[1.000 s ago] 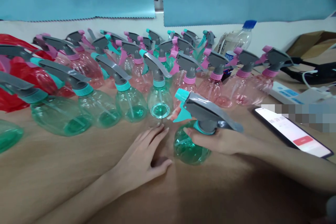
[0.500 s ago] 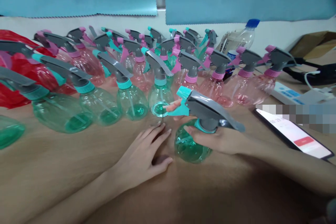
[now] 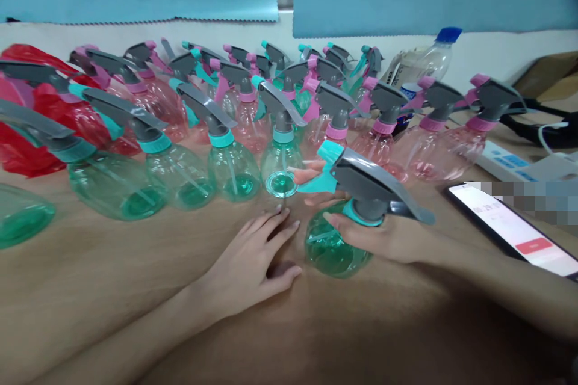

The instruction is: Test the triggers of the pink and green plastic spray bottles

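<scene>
My right hand [image 3: 383,237] is wrapped round the neck of a green spray bottle [image 3: 332,243] with a grey and turquoise trigger head. Its thumb lies across the near side below the collar, and fingers show behind the turquoise trigger. The bottle leans a little, its nozzle pointing left. Flat on the table rests my left hand [image 3: 257,258], fingers spread, holding nothing, just left of that bottle. Beyond my fingertips a second green spray bottle [image 3: 283,159] stands upright in the front row.
Several green spray bottles [image 3: 178,177] line the left, with pink ones [image 3: 422,150] behind and right. A red plastic bag [image 3: 31,126] is far left. At right are a phone [image 3: 510,222], a power strip [image 3: 506,159] and a clear bottle with a blue cap [image 3: 440,57].
The whole view has shifted slightly, so most things appear a little further right. My right hand keeps its grip on the spray bottle; my left hand stays flat on the table.
</scene>
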Tool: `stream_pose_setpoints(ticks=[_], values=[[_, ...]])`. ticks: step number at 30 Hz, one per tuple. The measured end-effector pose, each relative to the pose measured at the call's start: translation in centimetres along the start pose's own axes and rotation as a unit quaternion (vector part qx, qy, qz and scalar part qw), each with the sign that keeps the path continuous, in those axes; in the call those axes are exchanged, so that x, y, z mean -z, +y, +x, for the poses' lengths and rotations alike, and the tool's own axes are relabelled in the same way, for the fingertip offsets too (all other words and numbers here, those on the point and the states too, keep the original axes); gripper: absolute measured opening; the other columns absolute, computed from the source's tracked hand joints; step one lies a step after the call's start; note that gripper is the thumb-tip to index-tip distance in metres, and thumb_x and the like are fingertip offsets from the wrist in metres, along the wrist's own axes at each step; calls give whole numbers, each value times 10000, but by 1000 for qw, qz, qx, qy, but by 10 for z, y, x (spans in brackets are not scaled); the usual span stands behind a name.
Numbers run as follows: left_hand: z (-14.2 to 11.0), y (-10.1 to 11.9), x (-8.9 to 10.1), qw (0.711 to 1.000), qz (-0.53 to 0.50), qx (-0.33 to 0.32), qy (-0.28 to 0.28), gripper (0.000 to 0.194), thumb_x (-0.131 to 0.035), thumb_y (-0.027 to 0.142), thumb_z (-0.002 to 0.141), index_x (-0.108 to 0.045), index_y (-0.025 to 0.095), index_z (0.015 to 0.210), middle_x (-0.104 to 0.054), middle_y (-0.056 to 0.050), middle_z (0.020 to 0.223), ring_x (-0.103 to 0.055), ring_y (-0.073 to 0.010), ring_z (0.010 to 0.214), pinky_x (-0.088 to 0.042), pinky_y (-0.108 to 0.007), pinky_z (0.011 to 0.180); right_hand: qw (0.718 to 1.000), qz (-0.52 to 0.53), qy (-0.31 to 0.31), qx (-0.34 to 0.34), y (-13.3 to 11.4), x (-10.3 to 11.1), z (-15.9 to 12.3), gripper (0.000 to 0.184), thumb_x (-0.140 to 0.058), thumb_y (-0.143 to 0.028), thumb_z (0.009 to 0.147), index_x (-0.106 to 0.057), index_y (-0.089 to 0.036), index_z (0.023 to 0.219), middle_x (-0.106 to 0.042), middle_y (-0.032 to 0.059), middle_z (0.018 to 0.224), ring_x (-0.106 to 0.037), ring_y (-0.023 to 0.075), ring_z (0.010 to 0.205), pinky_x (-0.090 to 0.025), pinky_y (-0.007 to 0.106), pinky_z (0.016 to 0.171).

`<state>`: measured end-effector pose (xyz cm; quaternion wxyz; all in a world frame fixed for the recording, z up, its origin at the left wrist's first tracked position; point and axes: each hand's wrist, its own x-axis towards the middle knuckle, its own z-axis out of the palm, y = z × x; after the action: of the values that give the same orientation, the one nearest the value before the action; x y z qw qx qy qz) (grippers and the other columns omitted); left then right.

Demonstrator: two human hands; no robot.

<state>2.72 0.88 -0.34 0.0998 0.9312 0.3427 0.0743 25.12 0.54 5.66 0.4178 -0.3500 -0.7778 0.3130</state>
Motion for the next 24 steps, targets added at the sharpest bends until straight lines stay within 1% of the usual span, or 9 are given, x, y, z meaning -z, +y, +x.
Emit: stream_pose_setpoints(ticks=[4,7,9,14,16,19,24], values=[[0,0,1,1000,-1,-1,-2,625,-556,458,871,-408,160,1399,-367,-131,1478,-312,-310,1358,-298,-493,1076,1000,11,-12,-13,-1,0,0,517,-543,-80,775,-505,-296,1243,-681,15,1105,-631,203,1077,-565,324,865],[0,0,0,1000,1,-3,-1,630,-555,464,870,-400,162,1401,-360,-129,1482,-310,-307,1359,-300,-495,1072,1000,17,-5,-16,-3,0,1,543,-530,-46,759,-511,-301,1238,-677,2,1120,-614,201,1111,-559,342,894],[0,-1,0,1000,1,-2,0,627,-555,461,871,-399,166,1402,-359,-125,1483,-313,-304,1358,-298,-489,1074,1000,15,-11,-9,-3,0,1,556,-512,-26,750,-519,-302,1233,-684,-7,1098,-610,196,1120,-552,349,911],[0,-1,0,1000,-8,1,7,614,-547,471,877,-410,174,1396,-383,-117,1470,-326,-309,1348,-300,-479,1073,999,-14,-21,-21,-1,0,1,452,-517,-89,787,-553,-294,1189,-702,-1,1023,-667,196,987,-579,344,830],[0,0,0,1000,-4,2,5,618,-550,473,876,-418,158,1390,-383,-127,1468,-323,-310,1348,-298,-477,1075,999,-11,-22,-23,0,0,1,434,-515,-107,798,-549,-285,1192,-706,1,1000,-671,192,973,-577,343,832],[0,0,0,1000,1,4,1,608,-558,462,871,-432,156,1381,-398,-126,1458,-328,-306,1345,-307,-473,1070,999,2,-33,-14,1,0,0,468,-499,-79,792,-529,-265,1220,-709,2,972,-670,176,973,-560,335,864],[1,1,1,1000,-2,4,-1,595,-549,466,875,-432,176,1381,-396,-114,1462,-330,-310,1343,-314,-485,1063,999,28,-33,-10,1,0,1,535,-505,-41,765,-501,-260,1253,-709,1,974,-673,168,971,-562,311,847]])
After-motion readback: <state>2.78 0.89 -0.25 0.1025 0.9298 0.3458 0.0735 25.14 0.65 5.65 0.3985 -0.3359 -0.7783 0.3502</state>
